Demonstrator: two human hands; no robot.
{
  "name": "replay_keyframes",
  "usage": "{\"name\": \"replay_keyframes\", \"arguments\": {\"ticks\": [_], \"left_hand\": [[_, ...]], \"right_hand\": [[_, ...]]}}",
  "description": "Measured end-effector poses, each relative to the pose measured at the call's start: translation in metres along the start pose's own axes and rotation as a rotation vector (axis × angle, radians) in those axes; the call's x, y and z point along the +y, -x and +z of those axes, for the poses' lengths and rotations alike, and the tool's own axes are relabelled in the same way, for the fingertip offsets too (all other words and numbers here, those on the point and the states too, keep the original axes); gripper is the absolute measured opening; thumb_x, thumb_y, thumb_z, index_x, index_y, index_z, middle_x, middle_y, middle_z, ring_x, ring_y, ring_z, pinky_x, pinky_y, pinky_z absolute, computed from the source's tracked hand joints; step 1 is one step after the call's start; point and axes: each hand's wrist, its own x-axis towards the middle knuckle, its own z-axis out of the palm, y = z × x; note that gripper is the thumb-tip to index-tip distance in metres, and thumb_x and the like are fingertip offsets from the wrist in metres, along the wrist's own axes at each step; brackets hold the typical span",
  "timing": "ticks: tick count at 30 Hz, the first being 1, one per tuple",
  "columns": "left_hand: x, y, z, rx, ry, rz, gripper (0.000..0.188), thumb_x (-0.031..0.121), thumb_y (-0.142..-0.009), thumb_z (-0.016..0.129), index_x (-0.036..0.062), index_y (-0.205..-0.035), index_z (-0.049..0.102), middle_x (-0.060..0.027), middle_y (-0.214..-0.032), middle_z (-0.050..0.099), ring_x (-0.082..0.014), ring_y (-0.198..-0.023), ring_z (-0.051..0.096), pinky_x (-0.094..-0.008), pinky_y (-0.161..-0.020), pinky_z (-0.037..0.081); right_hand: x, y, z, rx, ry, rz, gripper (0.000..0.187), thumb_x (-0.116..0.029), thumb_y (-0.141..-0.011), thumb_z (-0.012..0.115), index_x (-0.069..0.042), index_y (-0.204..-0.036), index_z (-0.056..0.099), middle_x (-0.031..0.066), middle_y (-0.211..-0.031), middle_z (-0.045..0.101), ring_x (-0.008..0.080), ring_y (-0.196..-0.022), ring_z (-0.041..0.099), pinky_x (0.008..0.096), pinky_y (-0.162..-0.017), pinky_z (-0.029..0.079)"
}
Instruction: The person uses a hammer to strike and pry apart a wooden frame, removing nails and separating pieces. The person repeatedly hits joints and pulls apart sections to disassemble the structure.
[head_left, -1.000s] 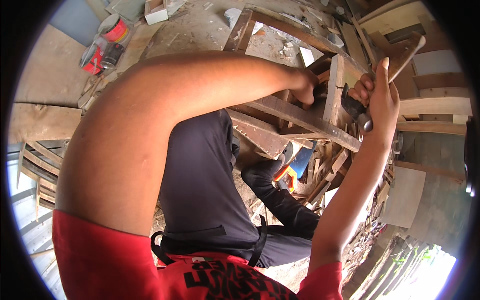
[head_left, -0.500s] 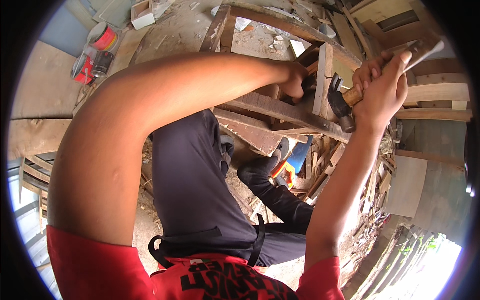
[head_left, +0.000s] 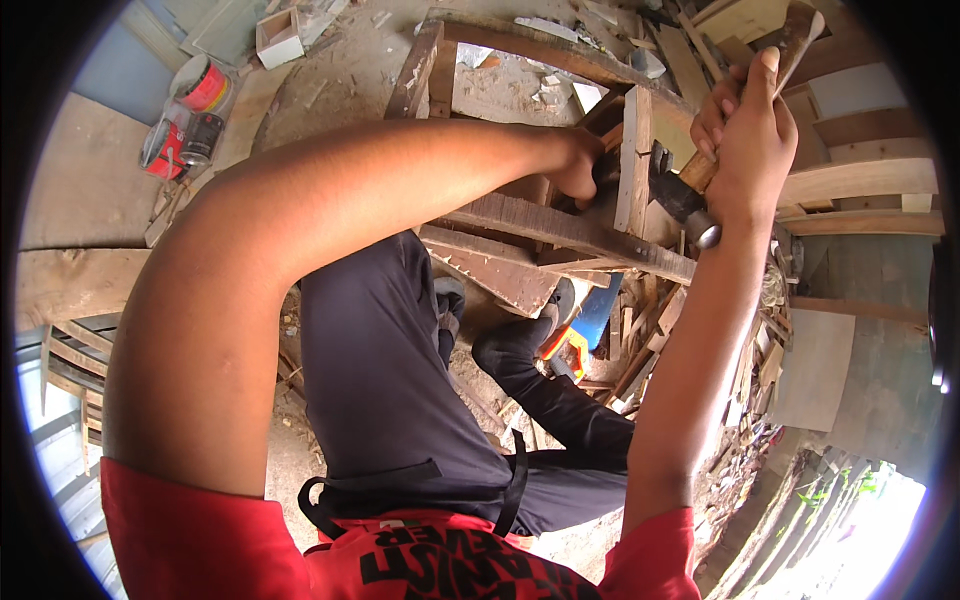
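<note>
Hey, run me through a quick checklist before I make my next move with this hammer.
1. Right hand closed around the wooden handle of the hammer: ok.
2. Left hand apart from the hammer: ok in this view; an upright post shows between them.
3. Left fingertips in sight: not ok; they are hidden within the wooden frame.
4. Hammer head free of the post: cannot tell; they look close, but depth is unclear.
5. Floor free of loose wood: not ok; scraps lie about.
6. Saw away from your feet: not ok; it shows right beside one.
</note>
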Motion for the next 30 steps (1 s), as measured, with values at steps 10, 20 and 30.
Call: {"name": "replay_keyframes", "arguments": {"ticks": [10,20,30], "left_hand": [[0.001,-0.002,0.000,-0.027,-0.034,0.016,0.044,0.026,-0.069,0.079,0.0006,-0.103,0.071,-0.0182,-0.106,0.070,-0.0317,-0.102,0.066,-0.0379,-0.087,0.052],[0.002,0.000,-0.003,-0.002,-0.055,0.047,0.045,0.027,-0.068,0.079,0.0015,-0.104,0.070,-0.0177,-0.105,0.071,-0.0300,-0.102,0.067,-0.0368,-0.086,0.052],[-0.005,-0.006,-0.003,0.004,-0.035,-0.041,0.044,0.028,-0.070,0.079,0.0002,-0.103,0.072,-0.0194,-0.108,0.070,-0.0317,-0.103,0.066,-0.0375,-0.089,0.052]], "right_hand": [[0.008,-0.007,0.002,0.025,-0.009,-0.018,0.048,-0.048,-0.099,0.052,0.000,-0.092,0.050,-0.0001,-0.063,0.040,0.0080,-0.048,0.036,0.0252,-0.041,0.028],[0.008,-0.032,0.007,-0.043,0.053,0.076,0.046,-0.046,-0.099,0.053,0.000,-0.095,0.052,0.0003,-0.066,0.043,0.0072,-0.049,0.036,0.0251,-0.042,0.030],[0.008,-0.026,0.004,-0.063,-0.053,0.070,0.043,-0.045,-0.099,0.054,-0.004,-0.090,0.049,-0.0009,-0.063,0.040,0.0075,-0.047,0.034,0.0254,-0.043,0.030]]}}
